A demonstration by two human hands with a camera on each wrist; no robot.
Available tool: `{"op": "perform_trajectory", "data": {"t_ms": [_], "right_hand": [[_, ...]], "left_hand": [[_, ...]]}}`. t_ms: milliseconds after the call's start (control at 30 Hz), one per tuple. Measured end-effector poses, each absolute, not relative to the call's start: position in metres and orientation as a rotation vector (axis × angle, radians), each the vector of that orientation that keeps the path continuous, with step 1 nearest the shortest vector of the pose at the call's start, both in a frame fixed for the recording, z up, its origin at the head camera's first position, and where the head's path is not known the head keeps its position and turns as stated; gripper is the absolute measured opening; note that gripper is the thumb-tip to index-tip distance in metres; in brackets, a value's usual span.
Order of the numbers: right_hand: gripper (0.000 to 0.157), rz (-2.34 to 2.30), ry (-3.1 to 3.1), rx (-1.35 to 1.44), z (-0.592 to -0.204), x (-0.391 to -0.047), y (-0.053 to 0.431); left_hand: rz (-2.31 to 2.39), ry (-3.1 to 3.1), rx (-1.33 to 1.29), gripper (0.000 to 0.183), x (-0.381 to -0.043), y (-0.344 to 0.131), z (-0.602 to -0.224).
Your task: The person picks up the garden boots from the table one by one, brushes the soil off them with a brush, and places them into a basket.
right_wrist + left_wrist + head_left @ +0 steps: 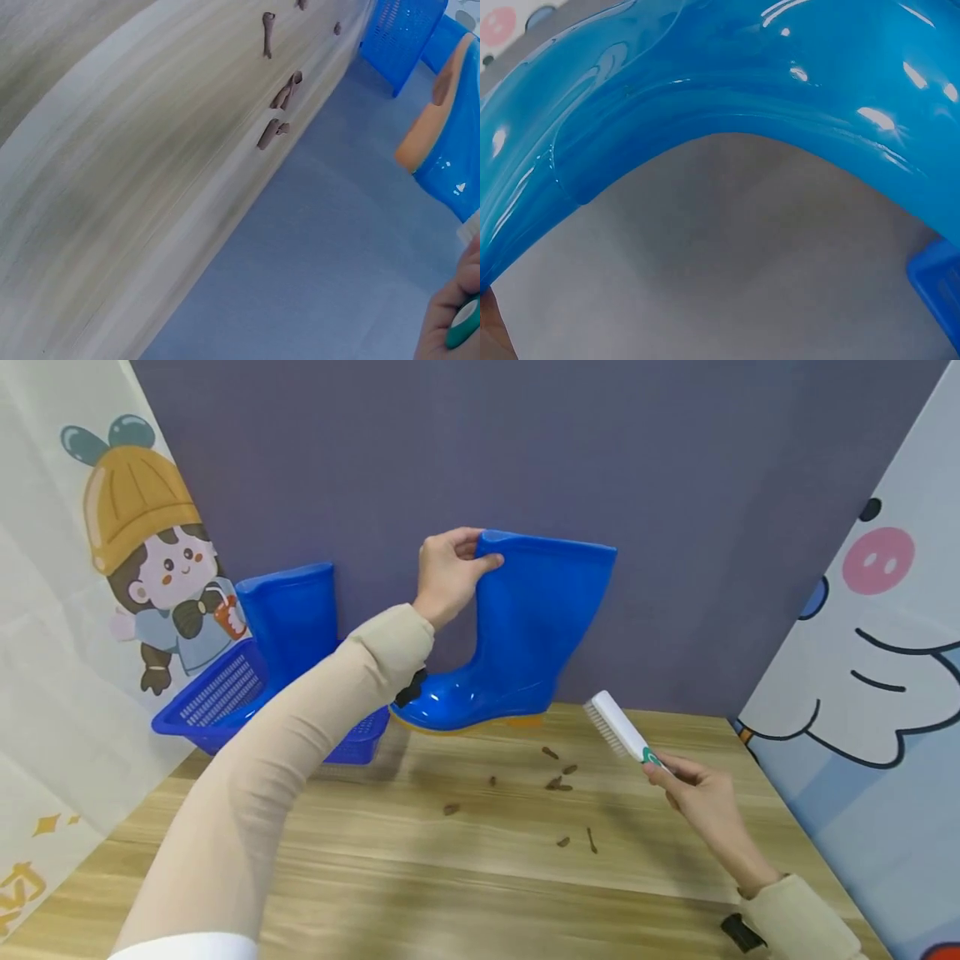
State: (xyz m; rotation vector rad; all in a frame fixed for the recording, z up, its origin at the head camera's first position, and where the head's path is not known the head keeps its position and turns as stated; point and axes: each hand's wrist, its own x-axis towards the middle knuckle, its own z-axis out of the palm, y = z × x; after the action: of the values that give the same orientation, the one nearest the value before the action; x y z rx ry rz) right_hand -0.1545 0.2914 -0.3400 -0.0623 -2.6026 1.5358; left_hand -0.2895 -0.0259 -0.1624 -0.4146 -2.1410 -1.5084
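Note:
Up off the table, a shiny blue rain boot (532, 618) is held by my left hand (452, 575), which pinches the top rim on the left, thumb in front. Its toe points left; the orange-tan sole (427, 135) bears a brown patch in the right wrist view. My right hand (701, 797) grips the handle of a white scrub brush (621, 725) with a green band. The bristles face left, at the lower right of the boot's heel and apart from it in the head view. Blue boot surface (727, 90) fills the upper left wrist view.
A second blue boot (296, 618) stands in a blue plastic basket (171, 723) at the left, partly behind my left arm. Several brown, curled bits (451, 809) lie scattered on the wooden table (390, 877). A grey-purple panel (675, 527) rises behind the table.

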Motion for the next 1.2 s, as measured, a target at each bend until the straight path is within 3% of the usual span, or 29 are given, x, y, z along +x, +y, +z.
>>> {"op": "perform_trajectory", "data": {"t_ms": [467, 1200], "right_hand": [[0.060, 1.542, -2.725, -0.064, -0.338, -0.152, 0.293], [0.052, 1.545, -2.756, -0.070, -0.355, -0.166, 0.299]], "left_hand": [[-1.340, -2.151, -0.217, 0.039, -0.308, -0.093, -0.138], [-1.464, -1.976, 0.207, 0.045, -0.335, -0.191, -0.162]]}}
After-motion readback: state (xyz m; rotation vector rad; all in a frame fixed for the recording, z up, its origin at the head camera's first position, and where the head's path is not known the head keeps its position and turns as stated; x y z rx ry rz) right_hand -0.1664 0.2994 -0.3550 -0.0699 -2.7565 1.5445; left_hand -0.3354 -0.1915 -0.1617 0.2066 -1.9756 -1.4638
